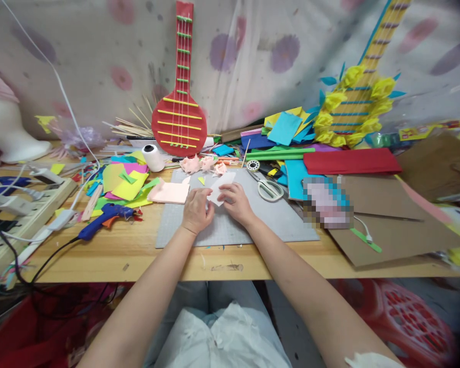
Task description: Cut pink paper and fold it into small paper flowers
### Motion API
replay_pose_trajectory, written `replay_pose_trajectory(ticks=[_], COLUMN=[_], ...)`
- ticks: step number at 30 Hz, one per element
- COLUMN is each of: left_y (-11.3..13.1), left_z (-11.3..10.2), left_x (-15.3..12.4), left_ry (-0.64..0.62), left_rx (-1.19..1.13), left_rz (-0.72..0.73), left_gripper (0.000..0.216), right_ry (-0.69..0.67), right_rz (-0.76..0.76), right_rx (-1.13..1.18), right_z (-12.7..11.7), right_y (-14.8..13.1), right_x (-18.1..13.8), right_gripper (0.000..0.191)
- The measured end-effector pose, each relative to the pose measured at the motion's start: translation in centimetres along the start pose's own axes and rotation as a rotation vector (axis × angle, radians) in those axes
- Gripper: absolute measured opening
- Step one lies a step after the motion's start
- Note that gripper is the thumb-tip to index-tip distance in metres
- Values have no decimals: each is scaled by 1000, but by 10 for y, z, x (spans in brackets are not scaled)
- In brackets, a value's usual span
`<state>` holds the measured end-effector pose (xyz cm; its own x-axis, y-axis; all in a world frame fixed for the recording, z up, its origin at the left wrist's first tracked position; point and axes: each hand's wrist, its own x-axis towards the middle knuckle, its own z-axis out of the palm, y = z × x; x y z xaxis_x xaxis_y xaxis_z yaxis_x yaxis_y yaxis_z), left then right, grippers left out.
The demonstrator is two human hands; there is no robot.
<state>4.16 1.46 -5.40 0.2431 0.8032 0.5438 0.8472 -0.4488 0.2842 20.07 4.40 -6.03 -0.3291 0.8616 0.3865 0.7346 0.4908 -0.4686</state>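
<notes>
Above the grey cutting mat (268, 225), a small piece of pale pink paper (221, 187) is held between my two hands. My left hand (198, 208) closes on its left edge with thumb and fingers. On the other side, my right hand (235, 202) pinches the right edge with bent fingers. Left of my left hand lies a stack of pink paper sheets (169, 192). Crumpled pink paper flowers (201, 163) sit just behind the hands. A pair of scissors (268, 189) with pale handles rests on the mat to the right.
A blue glue gun (107, 220) and a power strip (38, 214) are at left, near coloured paper scraps (124, 179). A white thread spool (152, 157) stands behind. A red paper lute (179, 125) and a yellow flowered one (352, 110) lean at the back. Brown cardboard (391, 220) lies right.
</notes>
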Motion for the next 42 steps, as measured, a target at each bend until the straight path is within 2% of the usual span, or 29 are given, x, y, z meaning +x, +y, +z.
replay_pose_trajectory(ticks=[7, 14, 21, 26, 31, 36, 42], left_y=[-4, -6, -5, -5, -4, -5, -4], left_z=[6, 8, 6, 7, 8, 12, 12], left_x=[3, 3, 1, 2, 3, 5, 6], left_ry=[-162, -165, -144, -132, -123, -108, -138], left_rx=[62, 52, 46, 81, 85, 81, 74], left_rz=[-45, -69, -52, -85, -122, -157, -194], left_gripper=[22, 20, 18, 14, 10, 21, 21], right_ry=[-101, -109, -120, -72, -50, -25, -3], right_rz=[58, 29, -18, 93, 171, 229, 287], right_rx=[-81, 22, 92, 70, 32, 32, 9], right_z=[-2, -2, -4, 1, 7, 12, 15], right_y=[5, 12, 15, 14, 12, 8, 5], right_x=[-5, -5, -5, -3, -2, 0, 1], right_gripper=[22, 12, 10, 16, 11, 15, 15])
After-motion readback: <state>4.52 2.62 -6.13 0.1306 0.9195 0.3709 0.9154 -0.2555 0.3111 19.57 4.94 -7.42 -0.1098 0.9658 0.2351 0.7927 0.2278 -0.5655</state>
